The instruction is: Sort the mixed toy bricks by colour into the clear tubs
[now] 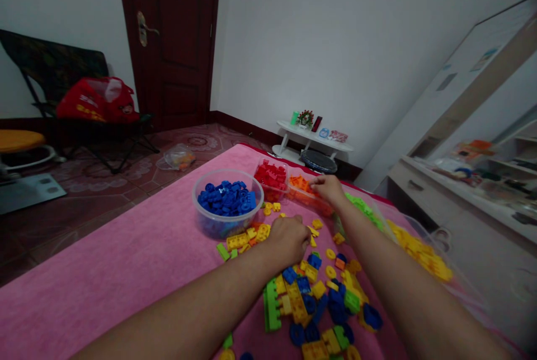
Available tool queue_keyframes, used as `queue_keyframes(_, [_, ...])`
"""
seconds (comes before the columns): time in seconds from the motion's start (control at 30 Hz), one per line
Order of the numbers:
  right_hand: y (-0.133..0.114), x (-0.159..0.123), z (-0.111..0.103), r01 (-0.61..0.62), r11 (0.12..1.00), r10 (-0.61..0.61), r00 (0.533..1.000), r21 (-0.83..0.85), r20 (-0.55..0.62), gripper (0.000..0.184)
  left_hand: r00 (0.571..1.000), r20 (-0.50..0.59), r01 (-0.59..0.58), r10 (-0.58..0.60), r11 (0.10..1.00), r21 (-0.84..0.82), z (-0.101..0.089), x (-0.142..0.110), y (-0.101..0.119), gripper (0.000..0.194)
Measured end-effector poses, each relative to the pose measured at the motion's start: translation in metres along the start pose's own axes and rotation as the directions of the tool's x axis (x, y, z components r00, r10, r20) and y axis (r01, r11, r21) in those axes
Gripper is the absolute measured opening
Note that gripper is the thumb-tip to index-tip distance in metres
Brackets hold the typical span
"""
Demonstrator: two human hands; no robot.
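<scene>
Pink cloth | step: apparently sorting by colour; next move calls for matching brick to container | loose mixed toy bricks on cloth, nearest | left hand over them, curled, hold hidden | round tub: blue bricks | right hand at orange bricks' box, fingers bent, hold unclear | red bricks boxed alongside

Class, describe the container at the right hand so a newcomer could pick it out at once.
On the pink cloth, find the round tub of blue blocks, then move right past the red blocks. The next clear container, at the right hand, holds orange blocks, whereas its neighbours hold red and green blocks.
</scene>
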State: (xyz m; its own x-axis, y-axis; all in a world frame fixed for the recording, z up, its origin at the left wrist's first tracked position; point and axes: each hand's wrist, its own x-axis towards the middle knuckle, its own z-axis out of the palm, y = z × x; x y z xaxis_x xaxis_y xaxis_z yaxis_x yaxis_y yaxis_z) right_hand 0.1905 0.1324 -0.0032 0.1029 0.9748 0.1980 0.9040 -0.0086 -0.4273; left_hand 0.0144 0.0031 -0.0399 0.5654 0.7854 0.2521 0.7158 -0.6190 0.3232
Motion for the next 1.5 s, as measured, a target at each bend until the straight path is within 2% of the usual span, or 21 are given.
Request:
queue_keyframes(0.13, [-0.002, -0.008, -0.002, 0.062, 0.998, -0.061, 0.988, 0.002, -0.140, 0.034, 1.000, 0.014, -0.008, 0.008, 1.000, 0.003, 0.000, 0.000, 0.000, 0.027])
queue_keyframes(0.2, [-0.006, -0.012, -0.002, 0.141, 0.990, -0.138, 0.986, 0.023, -0.090, 0.037, 1.000, 0.021, -0.010, 0.010, 1.000, 0.000, 0.000, 0.000, -0.001, 0.027])
queue_keyframes(0.3, [-0.012, -0.017, 0.001, 0.227, 0.971, -0.233, 0.970, 0.076, 0.072, 0.035, 1.000, 0.026, -0.005, 0.005, 1.000, 0.001, 0.000, 0.001, 0.000, 0.027])
queue_keyframes(0.4, [-0.017, -0.022, 0.001, 0.243, 0.962, -0.256, 0.962, 0.124, 0.098, 0.040, 1.000, 0.024, -0.002, 0.002, 1.000, 0.002, 0.000, 0.001, 0.000, 0.028])
queue_keyframes(0.53, [-0.018, -0.030, -0.004, 0.247, 0.942, -0.262, 0.964, 0.225, 0.037, 0.040, 0.999, 0.039, 0.005, -0.006, 1.000, 0.016, 0.000, 0.000, 0.000, 0.029])
queue_keyframes(0.6, [-0.018, -0.038, -0.014, 0.236, 0.935, -0.231, 0.972, 0.266, -0.053, 0.047, 0.999, 0.039, 0.003, -0.003, 1.000, 0.018, -0.001, 0.000, 0.000, 0.029])
queue_keyframes(0.67, [-0.018, -0.051, -0.029, 0.209, 0.904, -0.142, 0.969, 0.372, -0.200, 0.057, 0.999, 0.038, -0.001, 0.001, 1.000, 0.018, -0.001, 0.000, 0.000, 0.029])
queue_keyframes(0.7, [-0.018, -0.060, -0.037, 0.196, 0.854, -0.068, 0.960, 0.481, -0.272, 0.060, 0.999, 0.040, -0.001, 0.000, 1.000, 0.019, -0.001, 0.001, 0.000, 0.028])
queue_keyframes(0.73, [-0.018, -0.070, -0.046, 0.192, 0.768, 0.020, 0.946, 0.611, -0.323, 0.059, 0.999, 0.042, 0.001, -0.002, 1.000, 0.020, -0.001, 0.001, 0.000, 0.028])
queue_keyframes(0.8, [-0.017, -0.094, -0.063, 0.209, 0.520, 0.207, 0.910, 0.828, -0.360, 0.052, 0.999, 0.046, 0.005, -0.006, 1.000, 0.024, -0.001, 0.001, -0.001, 0.028])
queue_keyframes(0.83, [-0.016, -0.106, -0.070, 0.227, 0.409, 0.282, 0.890, 0.884, -0.359, 0.046, 0.999, 0.047, 0.001, -0.002, 1.000, 0.025, 0.000, 0.001, -0.002, 0.028])
queue_keyframes(0.9, [-0.013, -0.128, -0.080, 0.258, 0.309, 0.375, 0.851, 0.915, -0.367, 0.036, 0.999, 0.049, -0.014, 0.013, 1.000, 0.027, 0.000, 0.000, -0.003, 0.027])
queue_keyframes(0.97, [-0.009, -0.143, -0.085, 0.264, 0.291, 0.421, 0.828, 0.920, -0.371, 0.030, 0.998, 0.048, -0.032, 0.031, 0.999, 0.029, 0.000, 0.000, -0.004, 0.027])
queue_keyframes(1.07, [-0.002, -0.153, -0.087, 0.184, 0.351, 0.395, 0.859, 0.918, -0.324, 0.029, 0.998, 0.054, -0.037, 0.035, 0.998, 0.041, -0.001, 0.000, -0.003, 0.026])
queue_keyframes(1.17, [0.005, -0.153, -0.089, 0.076, 0.535, 0.289, 0.919, 0.841, -0.267, 0.030, 0.997, 0.062, -0.050, 0.048, 0.998, 0.043, -0.003, 0.001, -0.003, 0.025])
queue_keyframes(1.23, [0.012, -0.152, -0.090, 0.064, 0.730, 0.157, 0.953, 0.680, -0.259, 0.028, 0.994, 0.074, -0.076, 0.074, 0.997, 0.023, -0.006, 0.001, -0.004, 0.026])
queue_keyframes(1.3, [0.020, -0.152, -0.089, 0.065, 0.912, 0.029, 0.975, 0.405, -0.221, 0.025, 0.988, 0.107, -0.105, 0.107, 0.994, -0.027, -0.010, 0.002, -0.005, 0.028])
queue_keyframes(1.33, [0.024, -0.152, -0.088, 0.043, 0.969, -0.003, 0.986, 0.241, -0.164, 0.022, 0.983, 0.133, -0.122, 0.129, 0.991, -0.059, -0.013, 0.002, -0.006, 0.029])
queue_keyframes(1.4, [0.034, -0.154, -0.084, -0.030, 0.999, 0.030, 1.000, -0.033, -0.001, 0.013, 0.965, 0.186, -0.165, 0.184, 0.980, -0.112, -0.020, 0.002, -0.008, 0.031])
queue_keyframes(1.47, [0.044, -0.157, -0.077, -0.093, 0.982, 0.116, 0.984, -0.165, 0.137, 0.002, 0.944, 0.228, -0.213, 0.237, 0.969, -0.126, -0.027, 0.002, -0.009, 0.031])
queue_keyframes(1.5, [0.048, -0.158, -0.074, -0.108, 0.977, 0.142, 0.974, -0.185, 0.177, 0.006, 0.936, 0.242, -0.235, 0.258, 0.965, -0.119, -0.030, 0.002, -0.009, 0.032])
